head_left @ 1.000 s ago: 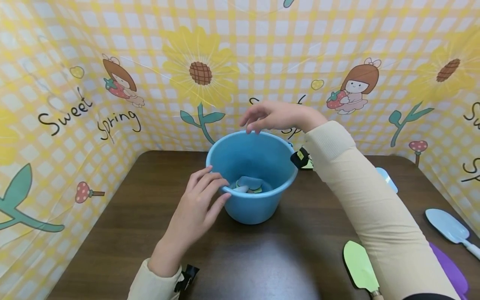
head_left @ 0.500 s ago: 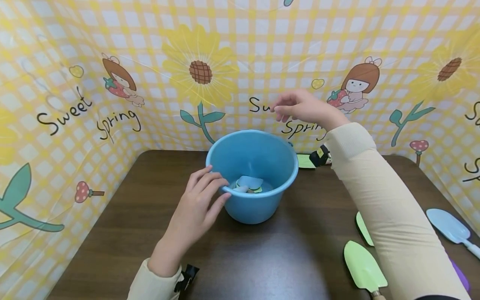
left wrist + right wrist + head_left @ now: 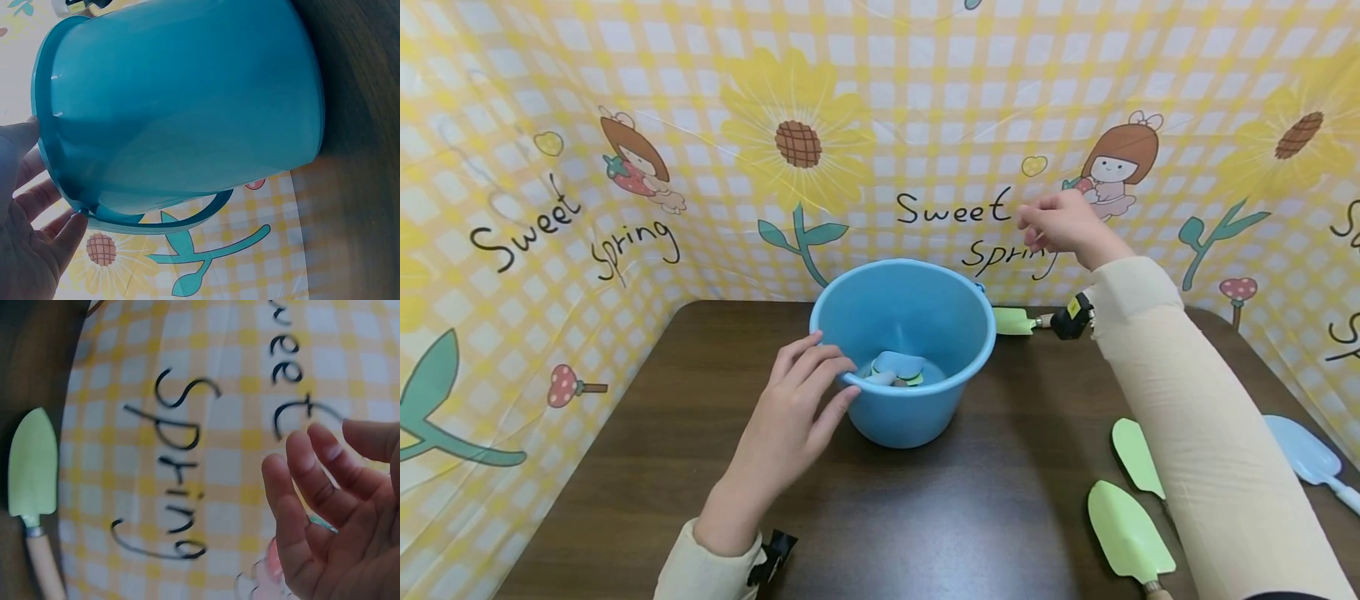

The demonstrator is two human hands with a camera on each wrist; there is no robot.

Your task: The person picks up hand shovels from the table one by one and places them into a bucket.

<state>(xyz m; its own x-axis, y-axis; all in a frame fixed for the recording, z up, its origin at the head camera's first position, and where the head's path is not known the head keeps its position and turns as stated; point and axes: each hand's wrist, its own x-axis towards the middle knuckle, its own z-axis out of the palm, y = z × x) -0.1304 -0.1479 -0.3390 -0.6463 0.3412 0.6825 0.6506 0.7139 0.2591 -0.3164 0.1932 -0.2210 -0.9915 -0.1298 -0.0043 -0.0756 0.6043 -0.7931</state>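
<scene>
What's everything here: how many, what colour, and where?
Bucket: 1, blue, on table
Bucket handle: 1, blue, bucket's side
Objects inside: count unclear, light blue and green, bucket's bottom
Trowels: 3, green, one beside bucket, two near right sleeve
Pale trowel: 1, light blue, beyond right sleeve
Table: 1, dark brown, beneath bucket
Checked cloth: 1, yellow and white, behind table
Wrist devices: 2, black, each wrist
Sleeves: 2, cream, both arms
Left hand: 1, bare, touching bucket's rim
Right hand: 1, bare, raised before cloth
</scene>
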